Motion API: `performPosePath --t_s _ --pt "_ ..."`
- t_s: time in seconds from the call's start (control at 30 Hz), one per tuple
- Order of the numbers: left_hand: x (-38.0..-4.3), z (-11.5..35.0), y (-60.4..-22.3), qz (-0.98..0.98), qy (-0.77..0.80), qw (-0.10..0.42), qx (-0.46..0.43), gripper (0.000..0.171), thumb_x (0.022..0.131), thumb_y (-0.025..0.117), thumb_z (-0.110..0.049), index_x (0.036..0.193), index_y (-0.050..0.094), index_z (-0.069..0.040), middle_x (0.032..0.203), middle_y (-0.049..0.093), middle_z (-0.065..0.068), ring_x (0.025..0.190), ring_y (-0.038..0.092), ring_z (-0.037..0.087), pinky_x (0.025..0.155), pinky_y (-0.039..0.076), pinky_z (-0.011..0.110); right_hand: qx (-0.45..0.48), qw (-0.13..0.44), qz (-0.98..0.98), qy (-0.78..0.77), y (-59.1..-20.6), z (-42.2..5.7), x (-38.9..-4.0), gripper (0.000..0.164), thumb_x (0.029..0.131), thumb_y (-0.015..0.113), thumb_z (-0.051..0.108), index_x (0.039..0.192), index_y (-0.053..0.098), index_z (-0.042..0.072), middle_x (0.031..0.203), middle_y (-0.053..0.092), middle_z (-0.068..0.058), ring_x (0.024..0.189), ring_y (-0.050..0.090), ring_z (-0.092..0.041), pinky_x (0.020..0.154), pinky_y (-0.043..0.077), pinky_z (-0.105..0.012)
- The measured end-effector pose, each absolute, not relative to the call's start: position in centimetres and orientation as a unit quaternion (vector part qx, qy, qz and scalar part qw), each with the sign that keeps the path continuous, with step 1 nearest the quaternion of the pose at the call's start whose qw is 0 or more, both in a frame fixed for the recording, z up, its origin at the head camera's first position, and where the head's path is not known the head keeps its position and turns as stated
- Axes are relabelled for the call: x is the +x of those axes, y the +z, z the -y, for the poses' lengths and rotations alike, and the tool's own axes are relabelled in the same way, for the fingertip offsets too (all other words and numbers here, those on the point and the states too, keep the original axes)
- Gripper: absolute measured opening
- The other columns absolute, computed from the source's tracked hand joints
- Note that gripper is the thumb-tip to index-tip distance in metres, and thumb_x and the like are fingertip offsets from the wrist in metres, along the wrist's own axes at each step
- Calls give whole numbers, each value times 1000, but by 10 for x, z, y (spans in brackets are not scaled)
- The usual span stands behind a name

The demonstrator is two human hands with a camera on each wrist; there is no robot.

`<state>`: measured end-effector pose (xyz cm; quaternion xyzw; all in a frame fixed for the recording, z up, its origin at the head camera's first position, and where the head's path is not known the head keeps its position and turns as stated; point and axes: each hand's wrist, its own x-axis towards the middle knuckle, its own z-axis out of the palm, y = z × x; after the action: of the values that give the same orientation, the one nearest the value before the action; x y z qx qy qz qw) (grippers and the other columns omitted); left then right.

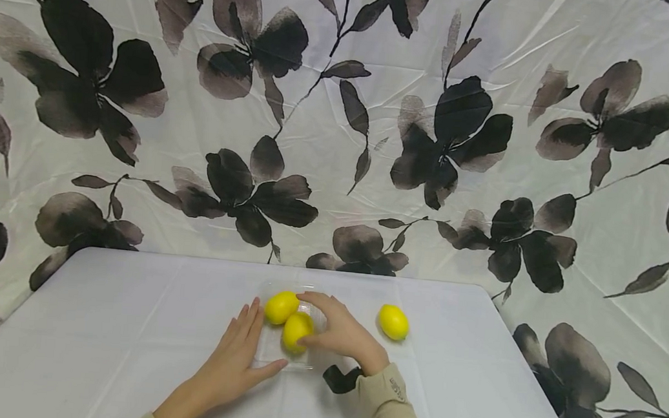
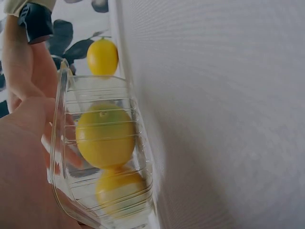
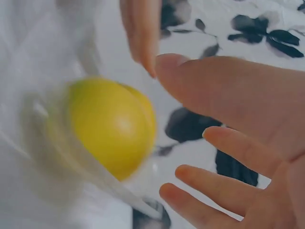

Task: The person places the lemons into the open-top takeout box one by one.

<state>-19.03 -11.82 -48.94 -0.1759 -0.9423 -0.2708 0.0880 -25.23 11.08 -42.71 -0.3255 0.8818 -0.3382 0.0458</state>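
Observation:
A clear plastic tray with a ribbed wall lies on the white table. Two lemons sit inside it, a farther lemon and a nearer lemon. My left hand lies along the tray's left side, fingers straight, its thumb stretched along the near edge. Over the tray's right side hovers my right hand, fingers spread and loosely bent around the lemons. In the right wrist view those fingers stand apart with nothing between them. A third lemon rests on the table to the right.
The white-covered table ends at a hanging cloth printed with dark flowers. A black wrist strap sits by the right cuff. Both forearms come in from the near edge in beige sleeves.

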Motion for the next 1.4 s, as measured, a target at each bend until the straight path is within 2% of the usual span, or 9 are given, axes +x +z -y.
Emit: performPosePath --t_s 0.17,0.33,0.53,0.87,1.1,1.17,1.27,1.4 --pt "-190 117 -490 943 -274 76 -173 111 87 58 -69 153 20 11 164 5 23 149 7 43 117 12 62 -316 28 -872 -374 -415 -133 -259 65 85 78 21 143 52 10 148 49 -5 134 46 -30 112 36 -53" --pt "-190 116 -489 944 -273 71 -168 111 87 59 -70 153 19 10 164 4 22 149 7 42 118 12 61 -298 4 -867 -400 -408 -156 -269 57 88 76 22 140 56 13 143 54 -3 129 51 -29 107 41 -52" --pt "-190 117 -488 943 -277 74 -169 111 87 59 -69 153 19 10 164 3 21 149 6 42 118 11 61 -261 -20 -864 -430 -410 -182 -282 49 90 74 24 136 59 17 136 59 2 127 53 -23 108 40 -51" --pt "-189 117 -489 945 -268 77 -170 111 87 57 -70 153 18 10 164 3 22 149 8 43 118 12 61 -161 -54 -849 -500 -442 -224 -290 34 95 68 22 129 66 15 130 64 -8 125 55 -28 113 27 -62" --pt "-187 117 -488 946 -266 73 -168 111 87 57 -70 153 18 10 164 2 21 149 7 43 117 12 61 -166 -37 -808 -563 -473 -247 -289 39 96 66 11 132 60 0 135 59 -18 128 52 -35 114 32 -54" --pt "-187 117 -488 946 -269 73 -167 111 87 58 -69 153 18 10 164 3 22 149 7 43 117 12 61 -166 -24 -803 -572 -481 -252 -289 42 95 66 11 135 58 -1 138 56 -20 129 50 -36 114 33 -51" --pt "-186 116 -487 946 -268 74 -167 111 87 58 -70 153 18 10 164 4 22 149 7 43 117 13 61 -160 -6 -805 -571 -490 -256 -288 47 94 67 11 138 56 2 142 53 -17 133 46 -33 116 30 -48" --pt "-186 115 -487 946 -267 75 -167 111 87 57 -70 153 19 10 164 4 22 149 8 43 118 13 61 -158 15 -816 -556 -500 -261 -287 52 89 67 4 140 56 9 145 53 -11 137 41 -31 116 27 -50"
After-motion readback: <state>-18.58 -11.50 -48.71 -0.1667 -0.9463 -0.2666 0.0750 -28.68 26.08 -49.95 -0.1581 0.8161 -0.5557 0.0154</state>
